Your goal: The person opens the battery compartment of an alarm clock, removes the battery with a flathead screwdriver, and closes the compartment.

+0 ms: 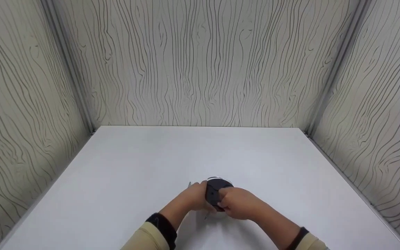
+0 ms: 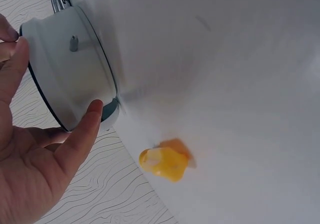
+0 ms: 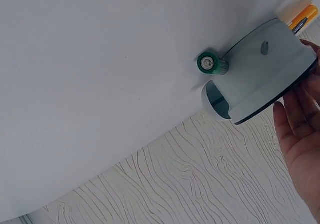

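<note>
Both hands are at a small device with a white rounded body (image 2: 65, 74) and a dark flat face (image 1: 212, 194), which is turned up toward the head view. My left hand (image 1: 194, 198) grips its left side, fingers at the dark rim and one digit along the white wall. From the right, my right hand (image 1: 238, 203) has bent fingers on the dark face. Whether they pinch a part there I cannot tell. Below the rim, other fingers (image 3: 282, 124) of that hand hang loosely. A green-ended battery (image 3: 209, 63) is close beside the body in the right wrist view.
A yellow-orange object (image 2: 165, 163) rests on the white table (image 1: 144, 156) on the device's left. Something slim and silvery (image 2: 53, 2) shows next to the battery in the left wrist view. Wood-patterned panels (image 1: 200, 62) enclose the table at the back and both sides.
</note>
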### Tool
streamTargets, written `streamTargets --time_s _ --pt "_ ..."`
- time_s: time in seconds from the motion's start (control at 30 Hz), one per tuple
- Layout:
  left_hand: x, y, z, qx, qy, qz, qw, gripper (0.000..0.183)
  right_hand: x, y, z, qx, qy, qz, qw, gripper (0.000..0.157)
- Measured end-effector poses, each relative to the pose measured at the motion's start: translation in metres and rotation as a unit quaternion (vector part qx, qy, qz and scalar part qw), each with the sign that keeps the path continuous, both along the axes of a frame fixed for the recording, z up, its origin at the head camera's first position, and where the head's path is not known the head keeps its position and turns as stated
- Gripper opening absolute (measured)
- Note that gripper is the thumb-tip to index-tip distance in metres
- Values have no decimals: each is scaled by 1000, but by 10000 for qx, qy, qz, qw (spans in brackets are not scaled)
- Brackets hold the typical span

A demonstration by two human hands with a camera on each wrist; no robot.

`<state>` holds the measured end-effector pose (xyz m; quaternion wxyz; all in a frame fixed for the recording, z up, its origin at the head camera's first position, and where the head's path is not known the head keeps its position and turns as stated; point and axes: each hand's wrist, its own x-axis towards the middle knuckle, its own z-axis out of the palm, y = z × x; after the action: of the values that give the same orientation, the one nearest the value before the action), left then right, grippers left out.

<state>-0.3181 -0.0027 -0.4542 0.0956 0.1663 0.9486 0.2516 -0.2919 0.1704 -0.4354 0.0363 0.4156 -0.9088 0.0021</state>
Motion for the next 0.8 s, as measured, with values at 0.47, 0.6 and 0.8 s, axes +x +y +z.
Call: streamTargets --time_s 0.47,0.6,0.8 --pt "0 -1 1 -21 58 13 10000 85 5 -4 -3 307 142 -74 9994 8" --pt "0 -1 1 -108 116 -23 9999 84 5 -2 -4 183 73 -6 9998 6" --pt "1 -1 1 -95 39 41 9999 83 2 5 -5 -35 -96 107 9999 12"
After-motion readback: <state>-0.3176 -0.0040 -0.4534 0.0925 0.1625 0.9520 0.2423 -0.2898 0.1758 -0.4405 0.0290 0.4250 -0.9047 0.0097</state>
